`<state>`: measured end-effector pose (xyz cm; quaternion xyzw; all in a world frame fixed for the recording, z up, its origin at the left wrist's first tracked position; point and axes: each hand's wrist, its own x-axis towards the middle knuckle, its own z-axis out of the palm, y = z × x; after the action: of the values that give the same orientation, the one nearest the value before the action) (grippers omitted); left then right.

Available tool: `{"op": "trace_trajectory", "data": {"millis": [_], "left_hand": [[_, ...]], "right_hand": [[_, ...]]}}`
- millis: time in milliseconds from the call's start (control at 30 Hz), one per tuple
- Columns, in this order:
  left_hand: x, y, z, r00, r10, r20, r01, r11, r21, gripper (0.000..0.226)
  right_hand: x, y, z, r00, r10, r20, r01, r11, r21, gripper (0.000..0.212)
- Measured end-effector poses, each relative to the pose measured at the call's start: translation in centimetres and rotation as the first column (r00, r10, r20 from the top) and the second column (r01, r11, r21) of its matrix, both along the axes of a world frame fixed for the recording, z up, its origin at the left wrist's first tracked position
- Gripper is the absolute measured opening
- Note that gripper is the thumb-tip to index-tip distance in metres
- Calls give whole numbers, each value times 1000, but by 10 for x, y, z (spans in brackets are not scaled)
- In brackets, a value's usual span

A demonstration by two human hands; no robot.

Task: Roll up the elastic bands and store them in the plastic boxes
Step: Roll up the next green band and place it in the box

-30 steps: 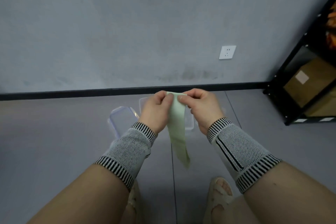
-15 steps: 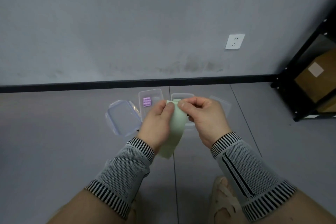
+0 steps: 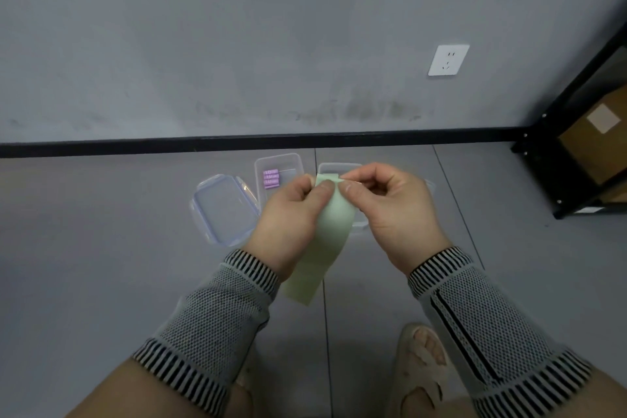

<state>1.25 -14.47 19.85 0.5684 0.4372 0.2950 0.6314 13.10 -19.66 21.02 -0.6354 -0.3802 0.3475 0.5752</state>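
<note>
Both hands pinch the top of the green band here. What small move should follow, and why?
Probably keep turning the top edge over to build the roll: both the left hand and the right hand pinch the top of the green band, only a small fold shows there, and most of the strip hangs flat, unrolled.

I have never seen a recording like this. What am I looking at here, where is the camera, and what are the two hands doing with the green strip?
There is no machine here. A person wears a camera on the head, which looks forward and down, so you see their own arms and feet. The left hand and right hand both pinch the top end of a pale green elastic band, whose rest hangs down between them. On the grey floor beyond lie a loose clear lid, an open plastic box with a purple roll inside, and a second box, mostly hidden by the hands.
</note>
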Motion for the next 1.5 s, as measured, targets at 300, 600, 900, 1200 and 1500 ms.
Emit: {"op": "trace_trajectory", "data": {"millis": [300,600,900,1200,1500], "left_hand": [[-3,4,2,997,-10,77,16,997,-77,23],[-3,4,6,997,-16,80,23,996,-89,18],[-6,10,10,996,7,85,15,965,-260,25],[-10,11,12,997,38,68,-8,917,-399,13],[-12,13,10,993,-18,116,59,928,-368,34]], "right_hand": [[-1,0,1,998,44,-49,-43,999,13,20],[0,0,0,998,34,-60,-31,999,42,22],[-3,0,-5,983,28,181,-51,991,126,25],[-2,2,-13,844,34,536,-119,985,125,12],[0,3,-15,887,41,459,-116,984,136,11]]}}
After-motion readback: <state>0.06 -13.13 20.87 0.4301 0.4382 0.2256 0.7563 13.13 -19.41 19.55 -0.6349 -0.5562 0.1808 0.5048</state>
